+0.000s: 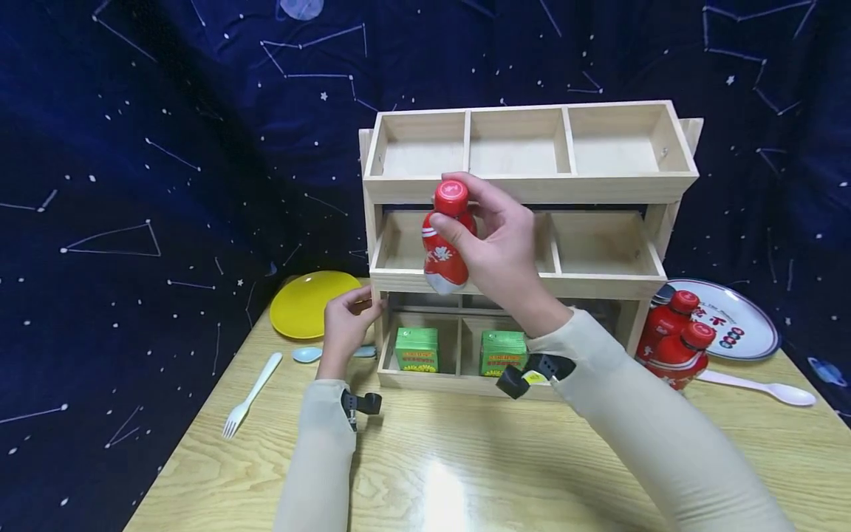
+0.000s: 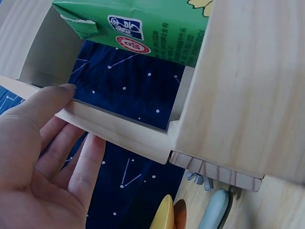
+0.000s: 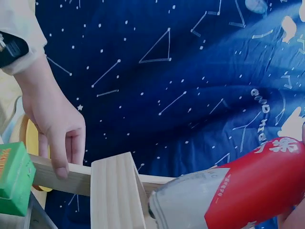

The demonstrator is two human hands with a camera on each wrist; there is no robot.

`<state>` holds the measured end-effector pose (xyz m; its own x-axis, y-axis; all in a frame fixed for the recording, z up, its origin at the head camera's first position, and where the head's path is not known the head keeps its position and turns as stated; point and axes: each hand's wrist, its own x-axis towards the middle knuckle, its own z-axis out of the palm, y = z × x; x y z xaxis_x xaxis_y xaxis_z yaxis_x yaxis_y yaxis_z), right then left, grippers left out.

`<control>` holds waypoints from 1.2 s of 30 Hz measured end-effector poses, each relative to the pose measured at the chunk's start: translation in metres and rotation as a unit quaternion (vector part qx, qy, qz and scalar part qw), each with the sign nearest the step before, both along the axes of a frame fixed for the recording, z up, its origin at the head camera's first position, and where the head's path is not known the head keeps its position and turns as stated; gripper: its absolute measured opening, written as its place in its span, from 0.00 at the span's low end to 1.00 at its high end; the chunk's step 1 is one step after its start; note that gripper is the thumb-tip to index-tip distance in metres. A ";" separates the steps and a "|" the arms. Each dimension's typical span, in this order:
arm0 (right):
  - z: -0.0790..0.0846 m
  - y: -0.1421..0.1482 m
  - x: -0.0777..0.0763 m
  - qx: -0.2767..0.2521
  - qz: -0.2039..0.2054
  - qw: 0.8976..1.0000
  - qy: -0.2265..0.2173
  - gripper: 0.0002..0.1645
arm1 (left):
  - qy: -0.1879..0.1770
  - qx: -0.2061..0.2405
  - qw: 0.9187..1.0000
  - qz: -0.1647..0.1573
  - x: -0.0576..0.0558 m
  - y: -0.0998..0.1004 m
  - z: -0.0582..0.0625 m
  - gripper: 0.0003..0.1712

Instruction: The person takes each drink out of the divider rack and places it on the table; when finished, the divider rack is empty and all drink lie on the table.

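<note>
My right hand (image 1: 501,240) holds a red bottle (image 1: 444,247) with a red cap, thumb and fingers around its upper part. The bottle is in front of the middle tier of a wooden three-tier shelf (image 1: 532,191), overlapping that tier's left compartment in the head view. In the right wrist view the bottle's (image 3: 262,186) pale bottom end points toward the wood. My left hand (image 1: 347,325) grips the shelf's left upright, thumb on one side and fingers behind it, as the left wrist view shows. A green carton (image 1: 417,349) and another green carton (image 1: 503,353) sit in the bottom tier.
Two more red bottles (image 1: 678,358) stand right of the shelf, before a white oval plate (image 1: 751,325) and a pale pink spoon (image 1: 784,393). At left lie a yellow plate (image 1: 292,307), a white fork (image 1: 253,395) and a blue spoon (image 1: 307,355). A dark starry cloth (image 1: 166,185) hangs behind.
</note>
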<state>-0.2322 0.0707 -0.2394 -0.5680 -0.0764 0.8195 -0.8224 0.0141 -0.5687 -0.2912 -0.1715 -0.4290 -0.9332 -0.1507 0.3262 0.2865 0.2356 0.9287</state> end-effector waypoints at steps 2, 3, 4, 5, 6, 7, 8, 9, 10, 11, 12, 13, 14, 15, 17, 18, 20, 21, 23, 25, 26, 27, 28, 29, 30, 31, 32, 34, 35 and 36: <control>-0.002 0.008 0.010 0.004 0.009 1.000 0.001 0.28 | 0.002 0.002 1.000 -0.002 0.000 0.000 -0.001 0.22; -0.003 0.012 0.015 0.005 0.012 1.000 -0.001 0.28 | 0.004 0.001 1.000 -0.001 0.000 0.000 -0.002 0.22; -0.004 0.017 0.020 0.006 0.015 1.000 -0.003 0.28 | 0.005 0.002 1.000 -0.001 0.000 -0.001 -0.002 0.22; -0.005 0.022 0.025 0.008 0.017 1.000 -0.010 0.28 | 0.004 0.002 1.000 -0.001 0.000 -0.001 -0.001 0.22; -0.006 0.027 0.029 0.012 0.019 1.000 -0.022 0.28 | 0.003 0.001 1.000 0.000 0.000 0.000 -0.001 0.22; -0.007 0.032 0.034 0.013 0.023 0.999 -0.036 0.29 | 0.002 -0.001 1.000 0.000 0.000 0.000 -0.001 0.22; -0.009 0.038 0.038 0.016 0.026 0.998 -0.052 0.28 | -0.001 -0.002 1.000 0.001 0.000 0.000 0.000 0.22; -0.010 0.044 0.043 0.016 0.029 0.997 -0.068 0.28 | -0.004 -0.002 1.000 0.002 0.000 0.000 0.001 0.22; -0.012 0.050 0.048 0.015 0.037 0.995 -0.086 0.28 | -0.007 -0.002 1.000 0.002 0.001 0.000 0.001 0.22; -0.014 0.056 0.052 0.017 0.040 0.994 -0.104 0.28 | -0.010 -0.002 1.000 0.003 0.001 0.001 0.002 0.22; -0.016 0.062 0.057 0.015 0.045 0.991 -0.122 0.28 | -0.013 -0.003 1.000 0.003 0.002 0.001 0.002 0.22; -0.018 0.069 0.062 0.013 0.047 0.989 -0.136 0.27 | -0.016 -0.003 1.000 0.003 0.002 0.001 0.002 0.22; -0.021 0.075 0.067 0.013 0.045 0.988 -0.147 0.27 | -0.018 -0.002 1.000 0.002 0.002 0.001 0.002 0.22; -0.024 0.080 0.071 0.009 0.044 0.987 -0.155 0.27 | -0.019 -0.002 1.000 0.002 0.003 0.001 0.002 0.23; -0.029 0.091 0.079 0.001 0.043 0.985 -0.165 0.28 | -0.019 -0.004 1.000 0.003 0.003 0.000 0.002 0.23; -0.032 0.096 0.082 -0.010 0.045 0.985 -0.168 0.28 | -0.019 -0.004 1.000 0.003 0.003 0.000 0.002 0.23; -0.039 0.106 0.088 -0.026 0.044 0.984 -0.171 0.29 | -0.018 -0.005 1.000 0.003 0.003 0.000 0.003 0.23; -0.042 0.112 0.090 -0.039 0.050 0.983 -0.173 0.29 | -0.017 -0.005 1.000 0.003 0.003 0.000 0.003 0.23; -0.050 0.124 0.096 -0.055 0.049 0.981 -0.179 0.29 | -0.019 -0.005 1.000 0.001 0.003 0.000 0.003 0.23; -0.059 0.137 0.102 -0.060 0.030 0.979 -0.192 0.30 | -0.019 -0.003 1.000 0.001 0.003 0.001 0.003 0.24; -0.063 0.143 0.104 -0.062 0.019 0.978 -0.198 0.30 | -0.019 -0.001 1.000 0.000 0.003 0.001 0.003 0.24; -0.067 0.149 0.107 -0.063 0.005 0.976 -0.206 0.30 | -0.019 0.001 1.000 0.000 0.003 0.001 0.003 0.24; -0.071 0.156 0.109 -0.064 -0.011 0.975 -0.215 0.30 | -0.018 0.001 1.000 0.001 0.003 0.001 0.003 0.24; -0.076 0.161 0.111 -0.070 -0.026 0.972 -0.224 0.30 | -0.016 0.002 1.000 0.002 0.003 0.001 0.003 0.24; -0.080 0.167 0.113 -0.077 -0.037 0.969 -0.231 0.30 | -0.015 0.000 1.000 0.001 0.003 0.001 0.003 0.24; -0.085 0.173 0.113 -0.085 -0.042 0.967 -0.235 0.30 | -0.014 -0.002 1.000 0.001 0.003 0.000 0.003 0.23; -0.090 0.178 0.114 -0.094 -0.048 0.965 -0.238 0.30 | -0.013 -0.002 1.000 0.002 0.003 0.000 0.003 0.23; -0.099 0.189 0.115 -0.119 -0.059 0.961 -0.241 0.31 | -0.010 -0.004 1.000 0.003 0.003 0.000 0.003 0.23; -0.103 0.194 0.115 -0.134 -0.063 0.959 -0.241 0.31 | -0.010 -0.005 1.000 0.003 0.003 0.000 0.002 0.23; -0.108 0.200 0.116 -0.146 -0.068 0.957 -0.240 0.32 | -0.010 -0.005 1.000 0.003 0.003 0.000 0.002 0.23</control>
